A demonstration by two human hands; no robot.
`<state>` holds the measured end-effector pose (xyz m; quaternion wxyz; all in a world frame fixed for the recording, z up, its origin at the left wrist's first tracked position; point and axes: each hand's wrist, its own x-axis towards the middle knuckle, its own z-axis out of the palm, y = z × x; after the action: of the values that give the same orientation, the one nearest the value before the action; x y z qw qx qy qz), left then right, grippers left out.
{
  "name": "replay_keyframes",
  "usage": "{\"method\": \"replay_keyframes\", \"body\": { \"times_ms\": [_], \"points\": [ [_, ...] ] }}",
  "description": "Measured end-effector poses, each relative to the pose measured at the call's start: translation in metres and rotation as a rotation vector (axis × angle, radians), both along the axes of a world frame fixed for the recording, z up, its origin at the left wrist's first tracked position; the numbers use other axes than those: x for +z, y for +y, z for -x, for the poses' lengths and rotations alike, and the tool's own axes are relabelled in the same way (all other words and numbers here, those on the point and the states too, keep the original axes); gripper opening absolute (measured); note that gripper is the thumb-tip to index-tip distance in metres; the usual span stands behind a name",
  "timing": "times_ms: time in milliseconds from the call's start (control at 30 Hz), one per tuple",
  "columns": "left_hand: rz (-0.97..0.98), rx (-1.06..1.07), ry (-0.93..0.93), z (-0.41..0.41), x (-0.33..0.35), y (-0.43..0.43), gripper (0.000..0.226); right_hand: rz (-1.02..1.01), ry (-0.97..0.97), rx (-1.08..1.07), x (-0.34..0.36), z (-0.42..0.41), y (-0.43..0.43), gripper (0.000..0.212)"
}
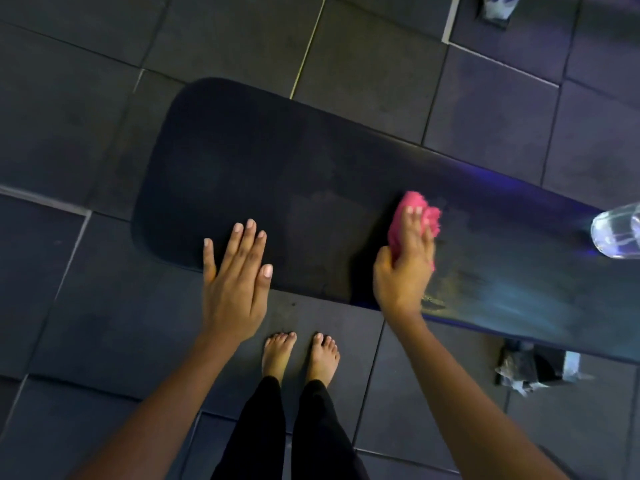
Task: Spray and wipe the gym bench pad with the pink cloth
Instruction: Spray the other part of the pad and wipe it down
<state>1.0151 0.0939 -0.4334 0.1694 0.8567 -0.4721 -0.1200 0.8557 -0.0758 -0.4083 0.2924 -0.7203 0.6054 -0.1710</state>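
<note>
1. The left hand [235,278] lies flat, fingers spread, on the bench pad's [277,174] near edge.
2. The right hand [405,268] clutches the pink cloth [415,209], pressing it on the pad's right part.
3. A clear bottle [616,233] stands far right.

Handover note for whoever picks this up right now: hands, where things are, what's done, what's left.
Left hand: open, flat, fingers spread at the near edge of the bench pad, holding nothing.
Right hand: pressing the bunched pink cloth onto the pad, about mid-length.
Clear bottle: stands on the pad at the right edge of view; its top is cut off, so the sprayer head cannot be confirmed.
Done: pad looks streaked and damp around and to the right of the cloth, so spraying seems done there.
Left: the rounded left end looks dry and matte; likely still to wipe, probably to spray too.
</note>
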Motion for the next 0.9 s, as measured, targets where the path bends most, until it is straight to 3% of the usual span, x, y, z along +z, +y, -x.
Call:
{"method": "replay_keyframes", "body": {
  "times_ms": [100,267,367,467,533,633,733,900],
  "points": [
    [0.027,0.003,0.030,0.000,0.001,0.001,0.053,-0.042,-0.061,0.272,0.001,-0.024,0.043,0.082],
    [0.062,-0.010,0.039,-0.008,0.003,0.010,0.052,-0.081,-0.196,0.591,-0.005,-0.055,0.085,0.067],
    [0.075,-0.003,0.032,-0.015,0.003,0.021,0.052,-0.193,-0.353,0.586,0.006,-0.057,0.068,0.060],
    [0.059,-0.016,0.027,-0.018,0.001,0.030,0.052,-0.103,-0.442,0.437,0.022,-0.060,0.026,0.057],
    [0.036,-0.028,0.020,-0.018,0.000,0.033,0.054,-0.039,-0.389,0.326,0.022,-0.073,-0.019,0.059],
    [0.031,-0.014,0.030,-0.017,-0.001,0.031,0.055,-0.139,-0.256,0.268,0.018,-0.106,-0.082,0.066],
    [0.051,0.016,0.056,-0.016,0.001,0.029,0.052,-0.171,-0.081,0.416,0.011,-0.122,-0.089,0.063],
    [0.067,0.026,0.083,-0.017,0.000,0.032,0.052,-0.020,-0.038,0.827,0.012,-0.108,-0.019,0.074]
  ]
}}
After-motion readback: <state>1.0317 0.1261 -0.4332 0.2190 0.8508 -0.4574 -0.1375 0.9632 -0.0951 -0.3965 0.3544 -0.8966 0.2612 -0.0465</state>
